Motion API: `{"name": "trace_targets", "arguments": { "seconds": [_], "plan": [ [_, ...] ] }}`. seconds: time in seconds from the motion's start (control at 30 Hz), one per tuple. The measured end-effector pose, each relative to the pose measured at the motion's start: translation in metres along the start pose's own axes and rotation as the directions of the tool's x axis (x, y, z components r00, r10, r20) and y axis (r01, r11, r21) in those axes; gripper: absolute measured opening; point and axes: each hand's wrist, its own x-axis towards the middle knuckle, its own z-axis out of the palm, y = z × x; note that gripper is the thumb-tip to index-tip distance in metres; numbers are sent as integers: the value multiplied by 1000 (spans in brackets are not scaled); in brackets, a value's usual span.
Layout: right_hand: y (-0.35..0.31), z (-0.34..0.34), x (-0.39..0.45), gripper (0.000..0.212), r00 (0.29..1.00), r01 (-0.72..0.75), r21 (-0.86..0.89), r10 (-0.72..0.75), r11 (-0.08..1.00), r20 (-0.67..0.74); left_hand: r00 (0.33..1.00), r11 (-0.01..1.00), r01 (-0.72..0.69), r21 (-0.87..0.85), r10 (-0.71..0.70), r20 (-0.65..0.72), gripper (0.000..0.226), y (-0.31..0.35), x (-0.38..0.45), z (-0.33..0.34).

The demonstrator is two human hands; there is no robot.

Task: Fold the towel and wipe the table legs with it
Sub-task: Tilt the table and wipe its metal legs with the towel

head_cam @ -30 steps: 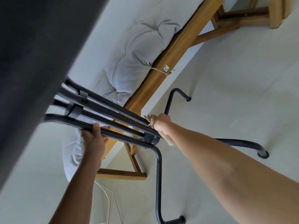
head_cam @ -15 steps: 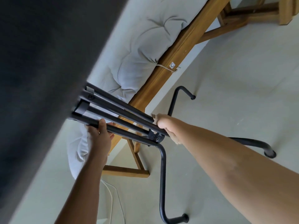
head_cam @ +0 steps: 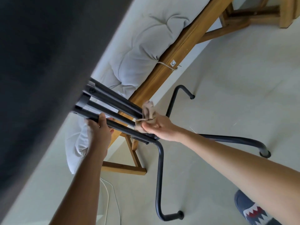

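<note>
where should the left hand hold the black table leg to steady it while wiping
Grip the outermost leg tube high on its straight run near the tabletop, coming from below as the left hand does; that leaves the lower stretch free for the towel in the right hand.

The right hand [head_cam: 159,129] turned palm-up and drew back a little along the table legs [head_cam: 113,109], so the bunched towel [head_cam: 148,112] it gripped came into plain sight. The left hand [head_cam: 99,132] slid up its bar towards the tabletop [head_cam: 48,62]. A slipper [head_cam: 253,211] appeared at the lower right.
</note>
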Motion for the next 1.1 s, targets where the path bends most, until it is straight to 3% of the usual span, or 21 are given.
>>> {"name": "trace_targets", "arguments": {
  "seconds": [0.03,0.1,0.23,0.33,0.4,0.57,0.73,0.87,0.97,1.03,1.1],
  "plan": [
    [5,15,9,66,998,8,-201,-20,980,-57,1000,1000,5,-3,-5,1,44,0,0,0],
    [20,39,17,88,979,-40,-380,-40,924,-200,1000,1000,15,-13,-15,7,45,0,-1,0],
    [43,61,7,90,853,-247,-411,-5,878,-523,1000,1000,4,-12,-4,-1,44,-2,3,-1],
    [67,66,-8,80,792,-467,-438,143,768,-594,1000,1000,5,-7,-5,-1,43,-2,4,-1],
    [73,66,-9,74,772,-534,-452,195,715,-605,1000,1000,-1,-9,1,-3,43,-2,3,-1],
    [57,53,-6,76,806,-571,-451,365,686,-466,1000,1000,6,9,-6,13,47,0,-1,-1],
    [27,11,-46,44,830,-558,-402,488,726,-272,1000,1000,-4,-2,5,11,45,0,1,-2],
    [6,-10,-81,46,800,-557,-370,600,744,2,1000,1000,-5,4,5,10,43,0,-1,0],
    [-15,-9,-79,47,882,-437,-380,472,815,-2,1000,1000,-9,0,9,4,42,2,-1,-1],
    [-26,-1,-65,44,962,-270,-315,241,910,-127,1000,1000,-5,13,5,6,44,3,-3,0],
    [-34,11,-49,36,971,-54,-343,-30,938,-236,1000,1000,-4,31,4,-4,43,5,-5,0]
  ]
}}
